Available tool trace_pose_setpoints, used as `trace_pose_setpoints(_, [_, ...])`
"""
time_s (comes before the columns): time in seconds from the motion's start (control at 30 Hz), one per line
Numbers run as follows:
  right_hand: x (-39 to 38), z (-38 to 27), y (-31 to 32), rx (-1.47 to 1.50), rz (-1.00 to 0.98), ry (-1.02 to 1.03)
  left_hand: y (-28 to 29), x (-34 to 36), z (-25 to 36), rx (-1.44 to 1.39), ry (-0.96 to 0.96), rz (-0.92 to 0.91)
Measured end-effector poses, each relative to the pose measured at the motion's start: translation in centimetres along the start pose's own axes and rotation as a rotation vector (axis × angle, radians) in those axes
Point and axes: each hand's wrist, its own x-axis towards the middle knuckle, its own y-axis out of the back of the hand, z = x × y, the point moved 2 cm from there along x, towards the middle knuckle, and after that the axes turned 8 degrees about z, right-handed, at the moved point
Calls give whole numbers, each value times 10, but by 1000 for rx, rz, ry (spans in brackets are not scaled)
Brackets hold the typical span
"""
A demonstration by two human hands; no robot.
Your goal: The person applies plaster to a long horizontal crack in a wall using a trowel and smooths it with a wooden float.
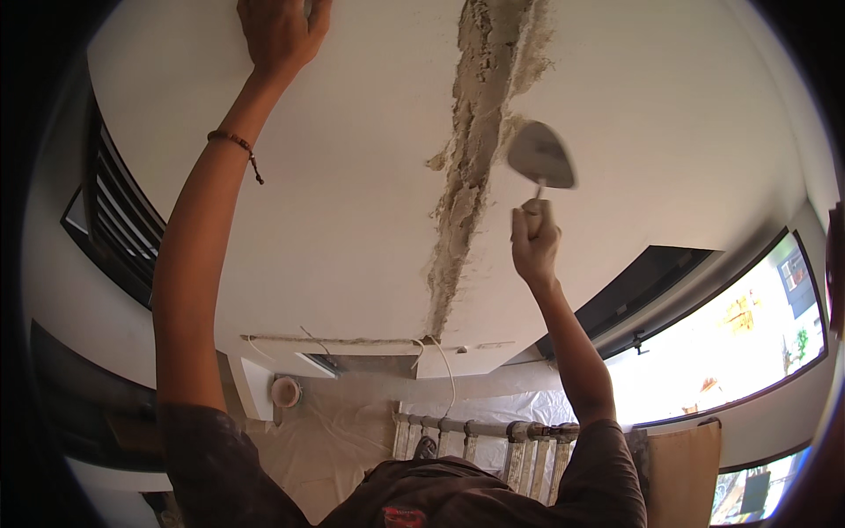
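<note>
My right hand is closed round the handle of a trowel. Its rounded grey blade, a little blurred, is up beside the rough grey plastered strip that runs down the white surface. Up at the top left, my left hand is against the same white surface, its thumb apart from the fingers. The picture's upper edge cuts off its fingertips. A dark beaded bracelet circles my left wrist.
Below me are a scaffold or ladder frame, plastic sheeting and a round bucket. A white cable dangles from the plastered strip's lower end. To the right are a bright window and a wooden board; a slatted dark frame is at left.
</note>
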Motion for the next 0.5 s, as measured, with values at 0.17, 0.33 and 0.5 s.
trace_pose_setpoints(0.17, [17, 11, -3, -273, -230, 161, 1, -4, 2, -5, 39, -52])
trace_pose_setpoints(0.33, [18, 28, 5, -233, -177, 246, -2, -1, 10, -66, 31, -17])
trace_pose_setpoints(0.5, [13, 2, -5, -170, -250, 25, 4, -2, -5, -7, 18, -37])
